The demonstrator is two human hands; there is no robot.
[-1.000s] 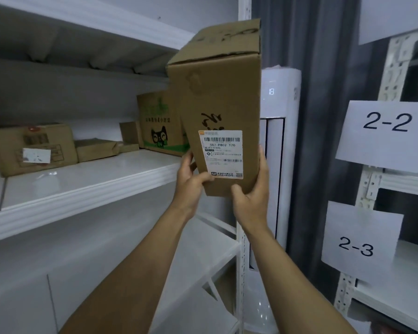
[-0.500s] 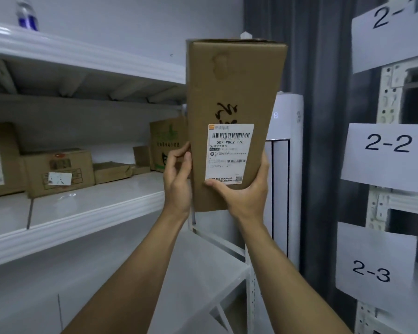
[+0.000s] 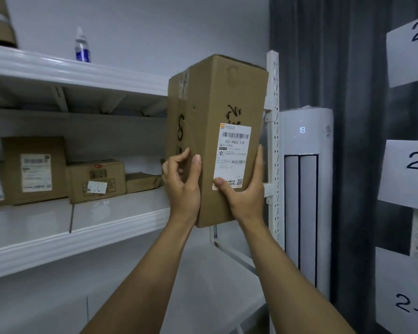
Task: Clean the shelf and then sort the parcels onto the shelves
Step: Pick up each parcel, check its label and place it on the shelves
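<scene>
A tall brown cardboard parcel (image 3: 215, 112) with a white shipping label stands upright in the air, in front of the right end of the white shelf unit. My left hand (image 3: 182, 186) holds its lower left side, thumb on the front face and fingers curled at the taped side. My right hand (image 3: 243, 196) grips its lower right edge, thumb pressed on the label's bottom corner. The parcel's base hangs level with the front lip of the middle shelf (image 3: 121, 213). The upper shelf (image 3: 82, 73) runs behind the parcel's upper part.
Several brown parcels (image 3: 95, 180) sit at the back of the middle shelf. A small bottle (image 3: 82, 45) stands on the upper shelf. A white upright shelf post (image 3: 273, 141), a white tower appliance (image 3: 304, 189) and a second rack with paper labels (image 3: 408, 174) are to the right.
The parcel has turned so that its taped left side shows, and it sits a little further toward the shelf. The view has tilted upward, bringing the top shelf and bottle into sight.
</scene>
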